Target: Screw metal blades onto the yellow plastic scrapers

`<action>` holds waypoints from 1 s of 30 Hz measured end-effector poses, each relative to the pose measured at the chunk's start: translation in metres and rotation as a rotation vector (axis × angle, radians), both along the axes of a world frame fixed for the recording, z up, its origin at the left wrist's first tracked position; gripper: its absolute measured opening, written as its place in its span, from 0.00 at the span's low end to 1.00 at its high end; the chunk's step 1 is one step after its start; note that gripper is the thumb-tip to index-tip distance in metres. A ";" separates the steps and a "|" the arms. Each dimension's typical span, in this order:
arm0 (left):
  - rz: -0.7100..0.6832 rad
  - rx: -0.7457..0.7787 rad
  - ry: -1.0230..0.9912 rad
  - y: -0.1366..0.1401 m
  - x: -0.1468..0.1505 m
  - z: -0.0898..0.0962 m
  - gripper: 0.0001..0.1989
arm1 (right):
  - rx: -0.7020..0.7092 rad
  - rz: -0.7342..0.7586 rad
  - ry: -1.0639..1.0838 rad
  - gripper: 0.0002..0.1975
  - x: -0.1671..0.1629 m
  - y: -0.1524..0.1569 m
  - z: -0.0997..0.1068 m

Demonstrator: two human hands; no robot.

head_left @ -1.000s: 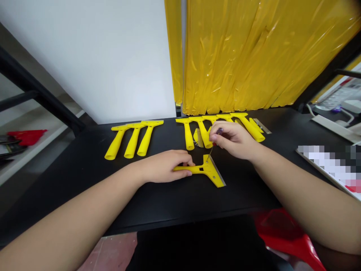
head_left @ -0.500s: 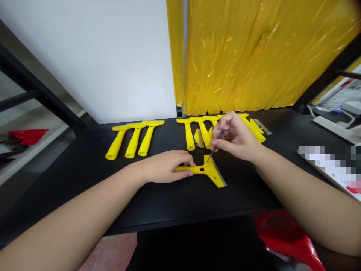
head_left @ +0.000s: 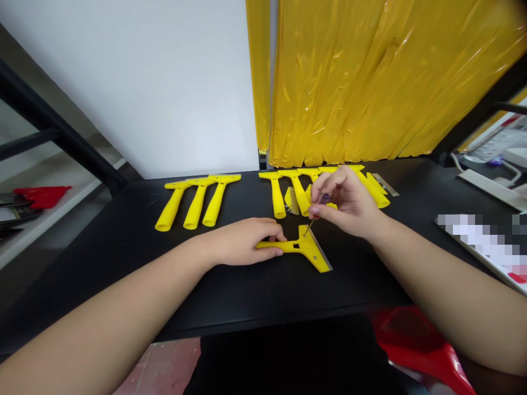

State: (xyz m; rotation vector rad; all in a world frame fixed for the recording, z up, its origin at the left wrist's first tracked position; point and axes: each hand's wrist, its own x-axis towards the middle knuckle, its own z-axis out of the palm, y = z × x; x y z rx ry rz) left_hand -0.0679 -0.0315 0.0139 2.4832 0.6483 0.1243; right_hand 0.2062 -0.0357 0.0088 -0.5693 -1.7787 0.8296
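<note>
A yellow scraper [head_left: 315, 257] lies on the black table, its handle pointing left and its metal blade facing right. My left hand [head_left: 251, 242] is wrapped round the handle and holds it down. Over the scraper's head, my right hand [head_left: 346, 203] grips a small screwdriver [head_left: 326, 198] with a dark, see-through handle. Its thin shaft slants down to the upper of two screws in the scraper head; whether the tip sits in the screw I cannot tell. My right fingers cover part of the screwdriver's handle.
Three yellow scrapers [head_left: 197, 204] lie side by side at the back left. Behind my right hand is a row of several more scrapers [head_left: 277, 195], with small yellow plates, loose screws and a blade [head_left: 386, 184]. A white panel [head_left: 164, 82] and yellow plastic sheeting [head_left: 349, 82] stand behind.
The right fingers have shifted slightly on the screwdriver, and its tip is a little off the screw's centre now. The left hand and scraper stay in place; the view has moved slightly.
</note>
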 end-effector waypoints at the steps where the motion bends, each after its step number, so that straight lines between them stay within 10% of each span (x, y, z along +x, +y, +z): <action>1: 0.001 -0.002 0.000 0.000 0.000 0.000 0.08 | 0.012 -0.021 0.015 0.22 0.000 0.001 0.000; 18: 0.012 -0.005 0.006 0.000 0.002 0.001 0.07 | -0.193 -0.010 0.214 0.19 -0.002 0.012 -0.005; 30: 0.007 -0.021 0.012 0.001 0.000 0.001 0.08 | -0.635 0.400 0.351 0.11 -0.011 0.000 0.000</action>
